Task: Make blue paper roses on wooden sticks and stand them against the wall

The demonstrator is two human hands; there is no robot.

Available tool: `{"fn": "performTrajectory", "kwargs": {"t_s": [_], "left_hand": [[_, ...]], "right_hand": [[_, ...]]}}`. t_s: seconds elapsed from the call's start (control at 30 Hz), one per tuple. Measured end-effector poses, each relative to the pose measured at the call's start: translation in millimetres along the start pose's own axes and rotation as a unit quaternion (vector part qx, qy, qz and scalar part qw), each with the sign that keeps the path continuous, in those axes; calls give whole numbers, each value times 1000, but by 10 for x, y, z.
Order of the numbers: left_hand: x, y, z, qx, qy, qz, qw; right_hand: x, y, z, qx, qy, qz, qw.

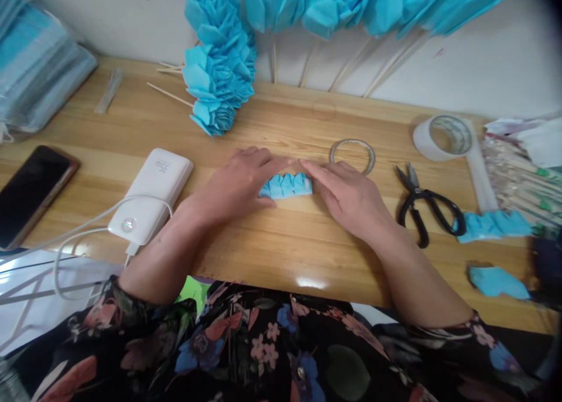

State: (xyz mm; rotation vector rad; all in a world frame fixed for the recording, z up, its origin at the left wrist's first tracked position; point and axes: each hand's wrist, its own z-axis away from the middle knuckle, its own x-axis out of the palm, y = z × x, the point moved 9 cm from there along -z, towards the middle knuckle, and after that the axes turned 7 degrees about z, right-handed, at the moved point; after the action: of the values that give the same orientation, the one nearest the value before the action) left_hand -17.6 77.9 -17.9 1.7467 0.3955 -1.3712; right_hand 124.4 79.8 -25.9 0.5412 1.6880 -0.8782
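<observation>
A short pleated strip of blue material lies on the wooden table between my two hands. My left hand is at its left end, thumb below and fingers above, apart from one another. At the right end, my right hand rests with its index finger stretched toward the strip's top corner. The index fingertips of both hands nearly meet above the strip. Just behind my right hand is a thin tape ring, partly hidden by it.
Black-handled pliers, a white tape roll and another blue strip lie right. A white power bank with cables and a phone are left. Blue flowers on sticks stand behind.
</observation>
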Motion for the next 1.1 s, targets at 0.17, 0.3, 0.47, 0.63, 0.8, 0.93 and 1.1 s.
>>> {"fn": "performTrajectory", "kwargs": {"t_s": [0.17,0.3,0.47,0.63,0.8,0.93,1.1], "left_hand": [[-86,-87,23,20,51,46,997],[-132,-98,7,33,115,95,988],[-194,-63,-43,20,175,116,978],[-372,-23,23,-23,232,213,949],[-116,107,364,-149,216,484,835],[600,480,674,-252,83,736,622],[1000,771,852,-314,51,851,418]], "right_hand": [[-81,31,31,25,30,-11,999],[-103,85,41,42,41,-2,998],[-25,92,20,40,10,14,999],[23,66,-26,62,-8,20,998],[51,58,-69,80,-10,23,996],[9,56,-46,74,12,-33,997],[-72,13,22,101,36,-190,976]]}}
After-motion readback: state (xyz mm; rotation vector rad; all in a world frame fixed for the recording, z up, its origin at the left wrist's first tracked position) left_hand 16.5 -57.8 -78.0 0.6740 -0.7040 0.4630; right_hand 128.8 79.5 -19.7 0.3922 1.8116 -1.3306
